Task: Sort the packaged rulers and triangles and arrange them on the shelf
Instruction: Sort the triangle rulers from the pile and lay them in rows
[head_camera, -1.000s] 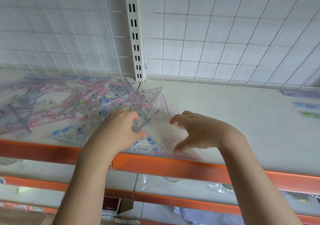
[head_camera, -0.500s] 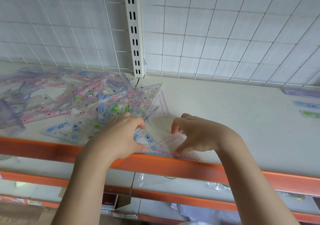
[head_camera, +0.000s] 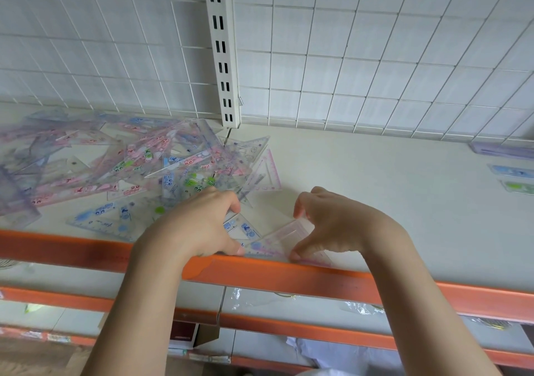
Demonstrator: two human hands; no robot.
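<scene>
Packaged clear-plastic rulers and triangles printed in pink, blue and green (head_camera: 138,167) lie in a loose overlapping heap on the left part of the pale shelf board (head_camera: 375,190), in front of the white wire-grid back panel (head_camera: 375,57). A pink-tinted transparent triangle (head_camera: 284,238) rests at the shelf's front, against its orange edge strip (head_camera: 289,277). The right hand (head_camera: 332,225) pinches this triangle, thumb at its near edge and curled fingers on its upper corner. The left hand (head_camera: 199,225), fingers bent, presses on a blue-printed clear triangle (head_camera: 245,228) just beside it; whether it truly grips is hard to tell.
</scene>
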